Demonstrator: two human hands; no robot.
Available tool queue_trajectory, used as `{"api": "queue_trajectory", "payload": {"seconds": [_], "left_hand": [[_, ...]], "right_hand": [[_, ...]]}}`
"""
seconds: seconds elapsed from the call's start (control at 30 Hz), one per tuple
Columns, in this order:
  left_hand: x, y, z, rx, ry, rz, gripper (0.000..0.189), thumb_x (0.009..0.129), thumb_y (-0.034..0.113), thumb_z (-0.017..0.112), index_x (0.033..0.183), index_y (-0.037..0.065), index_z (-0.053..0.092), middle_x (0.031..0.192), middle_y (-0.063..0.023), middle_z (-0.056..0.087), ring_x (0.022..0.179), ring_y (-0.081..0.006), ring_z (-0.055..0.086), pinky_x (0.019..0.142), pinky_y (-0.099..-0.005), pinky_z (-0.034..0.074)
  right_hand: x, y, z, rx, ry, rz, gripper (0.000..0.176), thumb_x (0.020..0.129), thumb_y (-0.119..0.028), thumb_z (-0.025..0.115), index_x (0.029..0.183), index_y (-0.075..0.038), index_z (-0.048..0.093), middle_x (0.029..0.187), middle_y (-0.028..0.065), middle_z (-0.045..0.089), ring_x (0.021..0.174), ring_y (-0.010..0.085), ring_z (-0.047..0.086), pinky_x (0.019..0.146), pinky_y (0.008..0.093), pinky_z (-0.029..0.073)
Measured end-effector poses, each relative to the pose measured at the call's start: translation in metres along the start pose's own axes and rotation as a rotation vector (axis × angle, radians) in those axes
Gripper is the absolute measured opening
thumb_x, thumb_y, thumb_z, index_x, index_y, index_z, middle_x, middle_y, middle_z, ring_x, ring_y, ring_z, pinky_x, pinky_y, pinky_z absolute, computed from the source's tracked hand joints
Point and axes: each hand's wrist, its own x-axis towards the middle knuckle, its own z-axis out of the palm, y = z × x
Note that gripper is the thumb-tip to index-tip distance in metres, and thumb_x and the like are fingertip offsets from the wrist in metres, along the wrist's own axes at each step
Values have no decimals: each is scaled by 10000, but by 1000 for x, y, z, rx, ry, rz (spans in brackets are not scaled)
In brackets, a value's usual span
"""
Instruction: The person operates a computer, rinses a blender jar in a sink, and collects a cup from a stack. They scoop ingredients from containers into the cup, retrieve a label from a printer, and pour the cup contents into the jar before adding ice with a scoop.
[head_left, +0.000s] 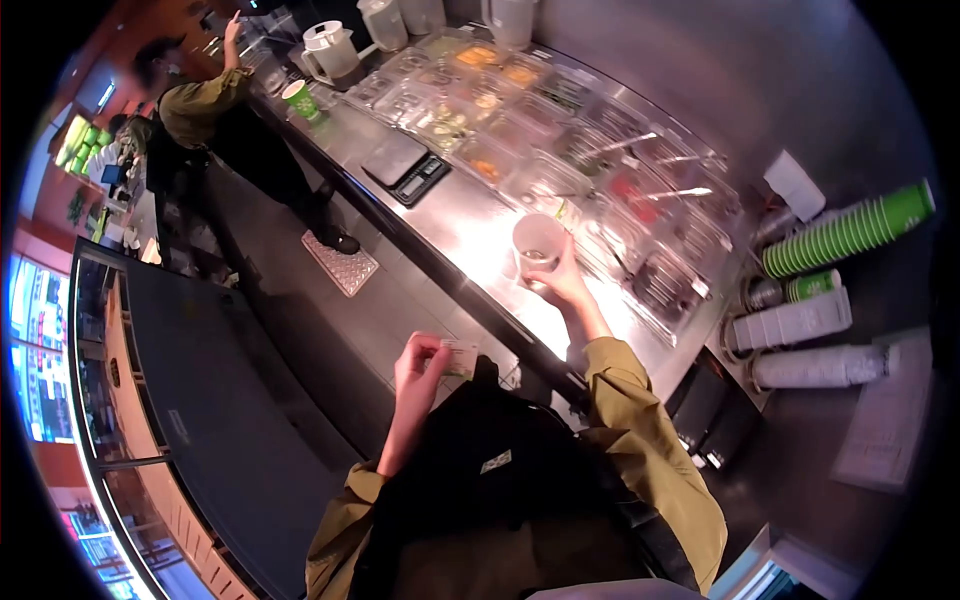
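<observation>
My right hand (560, 282) is closed around a clear plastic cup (537, 238) at the edge of the steel counter (455, 215). Something small lies at the bottom of the cup. Lower and to the left, my left hand (422, 362) pinches a small pale printed label (461, 357) above the floor. Beyond the cup is a black digital scale (410, 172) with a metal plate. Rows of clear containers (530, 125) with fruit and other ingredients stand on the counter's far side, some with utensils in them.
Stacked green cups (850, 230) and clear cups (820, 367) lie sideways at right. White-lidded pitchers (331, 52) and a green-white cup (299, 98) stand at the back. A co-worker (215, 110) stands at upper left, an arm raised. A dark cabinet (215, 370) fills the lower left.
</observation>
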Motion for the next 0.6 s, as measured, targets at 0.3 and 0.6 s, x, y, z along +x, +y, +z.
{"api": "queue_trajectory", "payload": {"seconds": [0.3,0.6], "left_hand": [[91,43,-35,-238,-51,45,87,811,-16,563,878,16,517,878,-26,538,805,-93,526,716,-210,428],[136,115,29,-450,-178,293,215,773,-75,585,934,-2,464,917,-59,540,844,-101,520,753,-236,424]], "right_hand": [[49,-96,17,299,-7,-98,950,629,-233,752,1365,-64,176,1296,87,352,1214,200,320,1001,331,265],[73,-184,75,424,-129,-181,1108,596,-657,664,1365,-51,144,1301,98,318,1204,205,319,990,338,272]]}}
